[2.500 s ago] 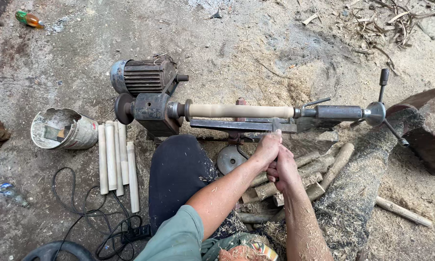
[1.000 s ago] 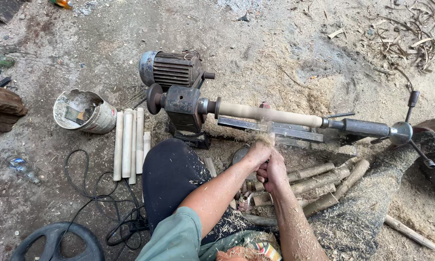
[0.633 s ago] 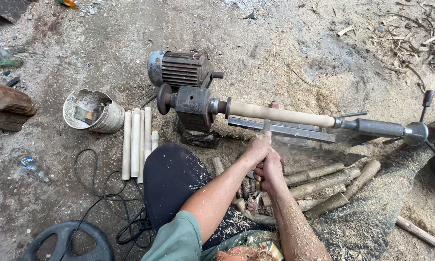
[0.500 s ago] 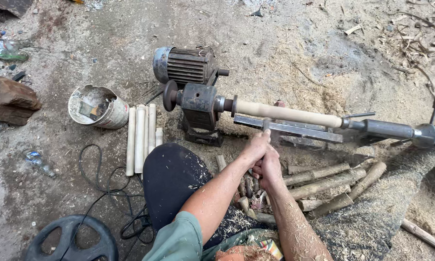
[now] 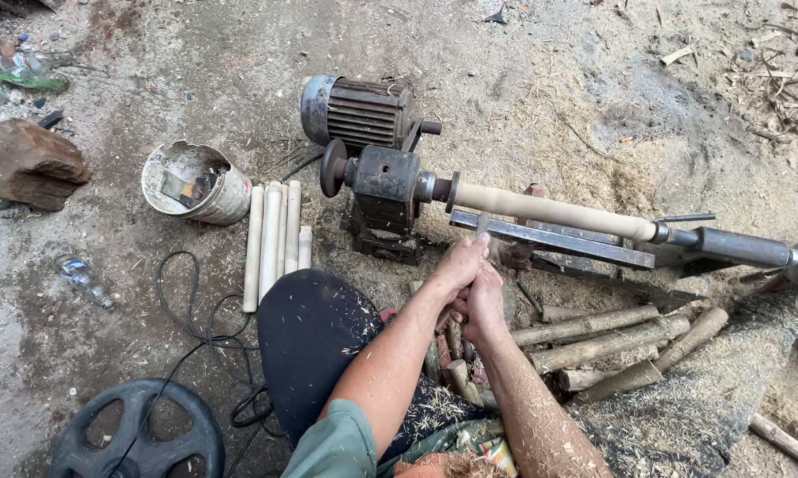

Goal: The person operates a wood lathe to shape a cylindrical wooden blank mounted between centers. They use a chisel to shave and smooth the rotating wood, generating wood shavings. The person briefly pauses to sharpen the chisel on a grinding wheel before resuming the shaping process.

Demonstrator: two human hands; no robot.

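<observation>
Both hands meet in front of the lathe, clasped together around the handle of a turning tool (image 5: 482,232). Left hand (image 5: 457,265) is closed around the tool, its knuckles toward the metal rest bar (image 5: 550,239). Right hand (image 5: 486,301) sits just behind and against the left, clenched on the same handle. Only the tool's short metal tip shows beyond the fingers; it lies across the rest bar, pointing at the wooden rod (image 5: 554,211).

The wooden rod is pale and smooth, mounted level between the dark headstock (image 5: 386,181) on the left and the metal tailstock shaft (image 5: 740,246) on the right. An electric motor (image 5: 359,111) stands just behind the headstock.

Rough, bark-covered sticks (image 5: 612,341) lie in a pile on the ground to the right of the forearms, surrounded by sawdust. Finished pale rods (image 5: 273,239) lie side by side to the left of the headstock, next to a torn metal can (image 5: 195,181). A black cable (image 5: 195,319) loops over the ground near the person's dark-clad knee (image 5: 315,332), and a black wheel (image 5: 138,434) lies at the lower left.
</observation>
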